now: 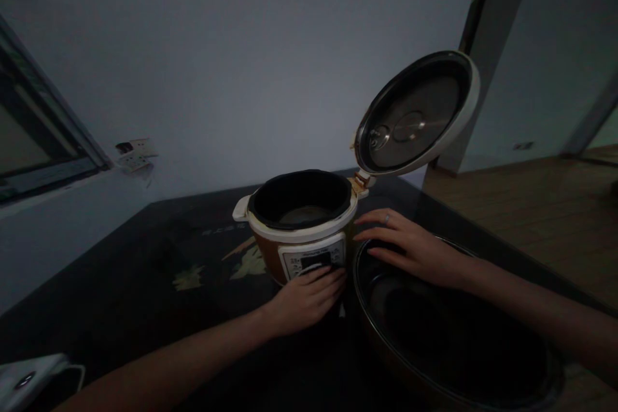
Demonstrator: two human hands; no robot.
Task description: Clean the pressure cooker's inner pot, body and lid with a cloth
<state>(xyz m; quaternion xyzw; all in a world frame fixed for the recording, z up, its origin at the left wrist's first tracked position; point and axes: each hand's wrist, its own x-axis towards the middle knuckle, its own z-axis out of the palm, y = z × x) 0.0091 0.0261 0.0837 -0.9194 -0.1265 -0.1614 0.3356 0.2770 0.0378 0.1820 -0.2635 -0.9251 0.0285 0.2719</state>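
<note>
A round electric cooker with a brown body and a white plastic rim [292, 233] is stood near the far edge of the table, toward its far-right corner. Its dark inner pot [290, 196] is left exposed, since the round white lid with a metal inner face [418, 119] is swung up on the hinge at the right. The silver-grey control panel [316, 251] is covered along its lower part by the left hand [311, 296], laid there with fingers together; whether anything is held under the palm cannot be told. The right hand [410, 248] is held loosely spread over the rim of the large, round, dark basin [425, 322] by the table's right edge, with nothing gripped; its fingertips are near the cooker's side, though contact cannot be confirmed.

For steady handling, pressure should probably be kept light and even on the panel, so that no button is pressed and the cooker is not pushed toward the far edge. The raised lid and hinge are best left unknocked, and the basin's rim cleared by the right wrist. All is carried by the glossy black table with pale leaf patterns [145, 270].
</note>
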